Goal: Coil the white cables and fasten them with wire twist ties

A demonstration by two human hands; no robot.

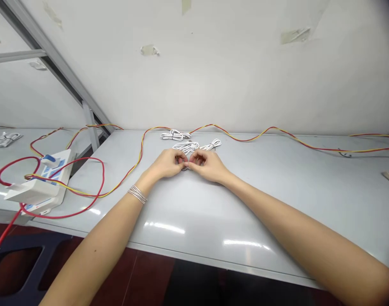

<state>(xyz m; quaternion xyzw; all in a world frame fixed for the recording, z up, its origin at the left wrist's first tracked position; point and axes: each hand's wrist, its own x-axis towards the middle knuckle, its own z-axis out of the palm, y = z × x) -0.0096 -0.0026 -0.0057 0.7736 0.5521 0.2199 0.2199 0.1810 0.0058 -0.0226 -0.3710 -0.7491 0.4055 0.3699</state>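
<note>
My left hand (171, 163) and my right hand (208, 165) meet over the middle of the table, fingers curled and thumb tips pinched close together. What they pinch is small and mostly hidden; a thin dark bit shows under the fingertips. Just behind them lies a coiled white cable (189, 146), partly covered by the fingers. Farther back rests another white cable bundle (175, 135), tied with a dark band. To the right, a third tied white bundle (213, 145) sits beyond my right hand.
A white power strip (62, 180) with a plugged-in adapter (33, 191) stands at the left among looped red cable (103, 174). A twisted red-and-yellow wire (277, 128) runs along the wall. Another white cable bundle (5, 139) lies far left, beside a metal frame post (90, 123).
</note>
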